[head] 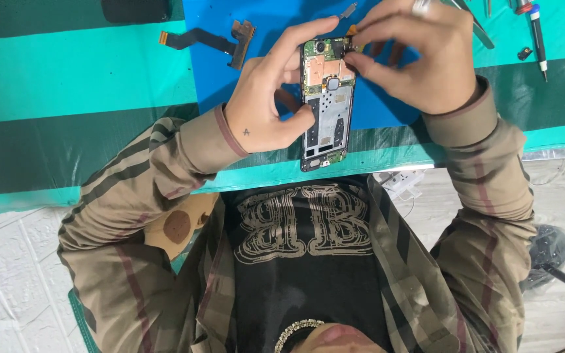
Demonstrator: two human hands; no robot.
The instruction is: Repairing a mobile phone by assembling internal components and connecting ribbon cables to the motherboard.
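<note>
An opened smartphone [325,111] with its back cover off shows its circuit board and metal frame; it is held upright over the blue mat [223,72]. My left hand [266,104] grips the phone's left side, index finger stretched over the top edge and thumb against the lower frame. My right hand [416,59], with a ring on one finger, pinches a small orange-tipped part [354,44] at the phone's top right corner. Whether that part is attached to the phone cannot be told.
A dark flex cable [207,40] with an orange end lies left of the phone. A small grey part [348,10] lies on the mat. Tweezers [480,31], a screwdriver [538,39] and a small black piece [524,53] lie at the right. A white power strip [403,181] sits below the table edge.
</note>
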